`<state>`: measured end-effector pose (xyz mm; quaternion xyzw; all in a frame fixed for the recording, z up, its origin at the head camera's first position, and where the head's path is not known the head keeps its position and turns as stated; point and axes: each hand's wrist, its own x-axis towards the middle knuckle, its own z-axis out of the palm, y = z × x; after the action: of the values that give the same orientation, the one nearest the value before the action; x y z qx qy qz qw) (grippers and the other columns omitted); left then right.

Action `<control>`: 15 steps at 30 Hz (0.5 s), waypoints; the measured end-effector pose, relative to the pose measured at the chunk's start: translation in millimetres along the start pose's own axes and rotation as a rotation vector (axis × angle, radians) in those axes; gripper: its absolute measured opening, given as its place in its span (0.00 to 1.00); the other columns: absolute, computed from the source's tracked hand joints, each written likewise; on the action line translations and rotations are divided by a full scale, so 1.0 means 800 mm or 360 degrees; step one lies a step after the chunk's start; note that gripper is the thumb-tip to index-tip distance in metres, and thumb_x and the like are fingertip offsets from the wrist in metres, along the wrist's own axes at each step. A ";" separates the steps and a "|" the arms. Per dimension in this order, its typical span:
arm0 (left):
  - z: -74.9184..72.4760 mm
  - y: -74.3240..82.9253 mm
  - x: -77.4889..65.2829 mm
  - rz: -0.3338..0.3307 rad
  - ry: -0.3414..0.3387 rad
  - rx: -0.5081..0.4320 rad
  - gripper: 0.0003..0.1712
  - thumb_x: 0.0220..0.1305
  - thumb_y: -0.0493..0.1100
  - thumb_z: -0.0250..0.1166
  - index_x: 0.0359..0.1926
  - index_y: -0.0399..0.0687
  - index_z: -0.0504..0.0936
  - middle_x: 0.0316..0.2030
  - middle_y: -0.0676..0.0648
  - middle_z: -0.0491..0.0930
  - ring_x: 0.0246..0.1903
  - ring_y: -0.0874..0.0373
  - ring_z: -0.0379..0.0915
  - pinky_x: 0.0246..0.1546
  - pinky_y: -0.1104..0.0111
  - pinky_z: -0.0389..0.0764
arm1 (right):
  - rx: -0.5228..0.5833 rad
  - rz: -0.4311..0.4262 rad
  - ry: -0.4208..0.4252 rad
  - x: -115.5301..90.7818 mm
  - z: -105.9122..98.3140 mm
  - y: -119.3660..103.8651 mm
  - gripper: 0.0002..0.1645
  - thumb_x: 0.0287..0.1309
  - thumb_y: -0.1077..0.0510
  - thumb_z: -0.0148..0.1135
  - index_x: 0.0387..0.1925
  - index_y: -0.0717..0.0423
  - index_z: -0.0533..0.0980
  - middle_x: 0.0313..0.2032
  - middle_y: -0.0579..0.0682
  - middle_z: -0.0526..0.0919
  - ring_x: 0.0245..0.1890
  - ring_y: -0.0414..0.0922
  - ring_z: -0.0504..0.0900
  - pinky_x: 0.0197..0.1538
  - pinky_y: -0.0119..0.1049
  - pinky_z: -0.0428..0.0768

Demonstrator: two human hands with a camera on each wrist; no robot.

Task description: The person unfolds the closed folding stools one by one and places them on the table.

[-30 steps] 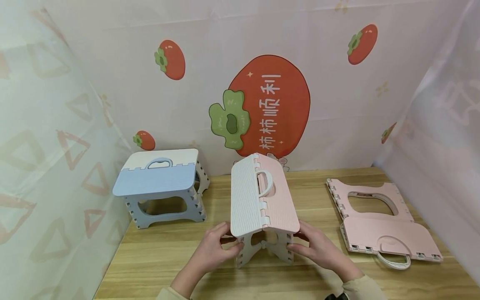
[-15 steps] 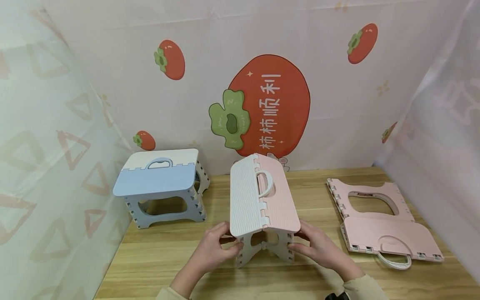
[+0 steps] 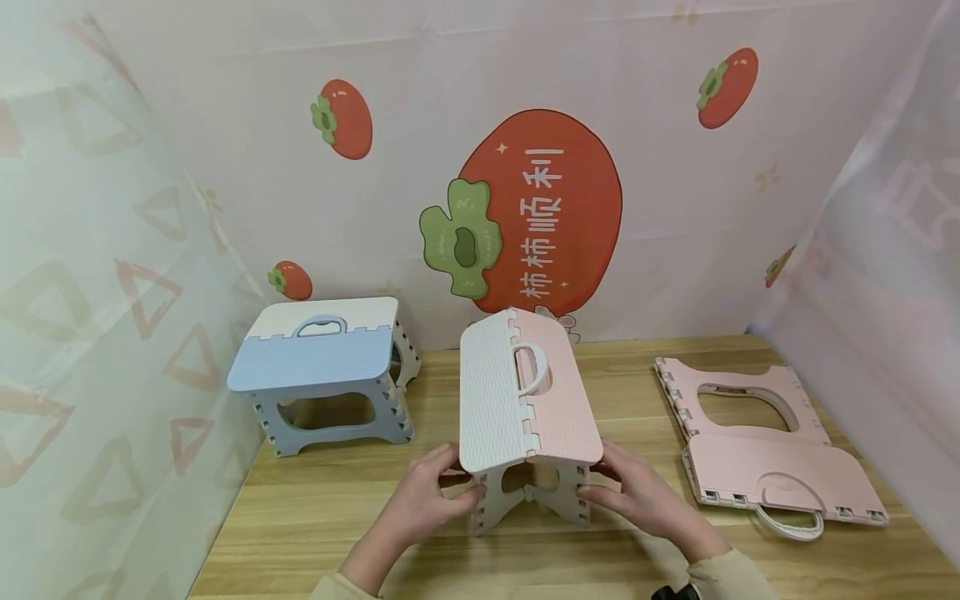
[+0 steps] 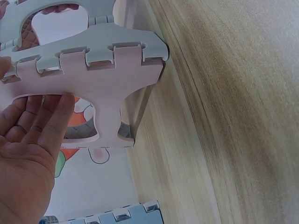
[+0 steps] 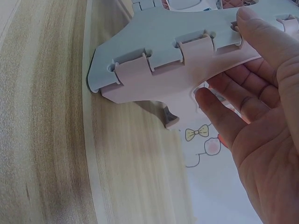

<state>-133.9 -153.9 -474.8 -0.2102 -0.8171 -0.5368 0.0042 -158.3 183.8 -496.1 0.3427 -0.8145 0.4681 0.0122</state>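
A folding stool (image 3: 491,392) with a white and a pink top half stands in the middle of the table. Its top is bent into a low ridge along the hinge, with a white carry handle (image 3: 534,368) there. My left hand (image 3: 427,500) grips the left leg panel near the front corner, my right hand (image 3: 637,496) the right one. In the left wrist view, fingers (image 4: 53,121) reach into the cutout of the leg panel (image 4: 105,88). The right wrist view shows my thumb (image 5: 254,23) on the hinged edge, fingers hooked under the panel (image 5: 154,60).
An unfolded blue and white stool (image 3: 311,358) stands at the left. At the right, a pink folding stool (image 3: 765,467) lies folded flat on the wooden table (image 3: 615,575). A printed curtain (image 3: 660,250) closes off the back and sides.
The right side of the stool has spread very slightly to the right, the right hand with it. Both hands keep their grip.
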 end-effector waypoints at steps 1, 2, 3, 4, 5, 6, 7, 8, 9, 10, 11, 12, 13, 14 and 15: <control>0.000 0.000 0.000 0.0002 0.0000 -0.0002 0.18 0.61 0.37 0.73 0.52 0.50 0.84 0.45 0.52 0.82 0.47 0.49 0.84 0.50 0.66 0.85 | 0.0001 0.0002 0.0001 0.000 0.000 0.000 0.35 0.65 0.57 0.70 0.70 0.55 0.69 0.63 0.55 0.78 0.60 0.40 0.79 0.57 0.49 0.83; 0.000 0.000 0.000 0.0005 0.0002 -0.0004 0.18 0.61 0.37 0.73 0.53 0.50 0.84 0.45 0.52 0.82 0.47 0.49 0.84 0.50 0.66 0.85 | 0.0001 0.0003 0.0000 0.000 0.000 0.000 0.34 0.65 0.57 0.70 0.70 0.55 0.70 0.63 0.55 0.78 0.60 0.40 0.79 0.58 0.48 0.83; 0.000 0.000 0.000 0.0008 0.0002 -0.0004 0.18 0.61 0.37 0.73 0.53 0.49 0.84 0.45 0.52 0.83 0.47 0.49 0.84 0.50 0.66 0.85 | 0.0000 0.0005 -0.0001 0.000 -0.001 -0.001 0.34 0.65 0.57 0.69 0.70 0.55 0.70 0.63 0.54 0.78 0.60 0.39 0.79 0.58 0.48 0.83; 0.000 0.000 0.000 0.0013 0.0003 -0.0004 0.18 0.61 0.37 0.73 0.53 0.49 0.84 0.45 0.52 0.83 0.47 0.48 0.84 0.50 0.66 0.85 | -0.0005 0.0005 -0.0002 0.000 -0.001 -0.001 0.34 0.65 0.56 0.69 0.70 0.55 0.70 0.63 0.54 0.78 0.60 0.40 0.79 0.58 0.47 0.84; 0.000 0.000 0.000 0.0017 0.0005 -0.0002 0.18 0.61 0.37 0.73 0.53 0.49 0.84 0.45 0.52 0.83 0.47 0.48 0.84 0.50 0.66 0.85 | -0.0006 0.0008 -0.0004 0.000 -0.001 -0.001 0.34 0.65 0.56 0.69 0.70 0.55 0.70 0.63 0.54 0.78 0.60 0.40 0.79 0.58 0.46 0.83; 0.000 0.000 0.000 0.0021 0.0007 0.0002 0.19 0.61 0.37 0.73 0.53 0.48 0.84 0.45 0.52 0.83 0.47 0.48 0.84 0.50 0.66 0.86 | -0.0010 0.0010 -0.0006 0.000 -0.002 -0.001 0.34 0.65 0.56 0.69 0.70 0.55 0.69 0.63 0.54 0.78 0.60 0.40 0.79 0.58 0.45 0.83; 0.000 0.000 0.001 0.0023 0.0008 0.0004 0.19 0.61 0.37 0.73 0.53 0.48 0.84 0.45 0.51 0.83 0.47 0.48 0.84 0.50 0.66 0.86 | -0.0014 0.0012 -0.0008 0.000 -0.002 -0.001 0.34 0.66 0.55 0.69 0.70 0.54 0.69 0.63 0.54 0.77 0.61 0.40 0.79 0.58 0.44 0.83; 0.000 0.000 0.001 0.0028 0.0010 0.0008 0.19 0.60 0.37 0.73 0.53 0.48 0.84 0.45 0.51 0.83 0.47 0.48 0.84 0.50 0.66 0.86 | -0.0015 0.0016 -0.0011 0.000 -0.002 -0.001 0.34 0.66 0.55 0.68 0.70 0.54 0.69 0.63 0.54 0.77 0.61 0.40 0.78 0.59 0.44 0.83; 0.000 0.000 0.001 0.0031 0.0012 0.0013 0.19 0.60 0.37 0.73 0.53 0.48 0.84 0.45 0.51 0.83 0.47 0.49 0.84 0.50 0.66 0.86 | -0.0017 0.0015 -0.0013 0.000 -0.002 -0.001 0.34 0.66 0.54 0.68 0.70 0.54 0.69 0.63 0.54 0.78 0.61 0.40 0.78 0.59 0.44 0.83; 0.000 0.000 0.001 0.0032 0.0013 0.0014 0.19 0.60 0.36 0.73 0.53 0.47 0.84 0.45 0.51 0.83 0.47 0.49 0.84 0.50 0.66 0.86 | -0.0014 0.0013 -0.0013 0.000 -0.002 -0.001 0.34 0.66 0.54 0.68 0.70 0.55 0.69 0.63 0.54 0.78 0.61 0.40 0.78 0.58 0.44 0.83; 0.000 0.000 0.001 0.0032 0.0014 0.0015 0.19 0.60 0.36 0.73 0.53 0.47 0.84 0.45 0.51 0.83 0.47 0.49 0.84 0.50 0.65 0.86 | -0.0013 0.0009 -0.0011 0.000 -0.002 -0.001 0.34 0.66 0.54 0.68 0.70 0.55 0.69 0.62 0.55 0.78 0.61 0.40 0.79 0.58 0.45 0.83; 0.000 0.000 0.001 0.0030 0.0014 0.0013 0.19 0.60 0.36 0.73 0.52 0.47 0.84 0.45 0.51 0.83 0.46 0.49 0.84 0.50 0.65 0.86 | -0.0011 0.0006 -0.0009 0.000 -0.002 -0.002 0.34 0.66 0.54 0.68 0.70 0.55 0.69 0.62 0.54 0.78 0.60 0.40 0.79 0.58 0.46 0.83; 0.000 0.000 0.001 0.0026 0.0016 0.0011 0.19 0.60 0.36 0.73 0.52 0.47 0.84 0.44 0.51 0.83 0.46 0.49 0.84 0.50 0.64 0.86 | -0.0009 0.0003 -0.0007 0.000 -0.002 -0.002 0.34 0.66 0.54 0.68 0.70 0.55 0.69 0.62 0.54 0.78 0.60 0.40 0.79 0.58 0.46 0.84; 0.000 0.000 0.001 0.0024 0.0016 0.0006 0.18 0.60 0.36 0.73 0.52 0.47 0.84 0.44 0.51 0.83 0.46 0.49 0.84 0.50 0.63 0.86 | -0.0005 0.0001 -0.0004 0.000 -0.002 -0.002 0.35 0.65 0.55 0.69 0.70 0.55 0.69 0.62 0.54 0.78 0.60 0.40 0.79 0.58 0.46 0.84; 0.001 0.000 0.001 0.0019 0.0014 0.0003 0.18 0.60 0.37 0.73 0.52 0.47 0.84 0.44 0.51 0.83 0.46 0.49 0.84 0.50 0.63 0.86 | -0.0002 -0.0002 0.0002 -0.001 -0.002 -0.002 0.35 0.65 0.55 0.69 0.70 0.55 0.70 0.63 0.55 0.78 0.60 0.40 0.79 0.58 0.46 0.84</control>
<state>-134.4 -153.2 -474.4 -0.2126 -0.8163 -0.5370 0.0113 -157.6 185.0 -494.3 0.3429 -0.8146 0.4677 0.0133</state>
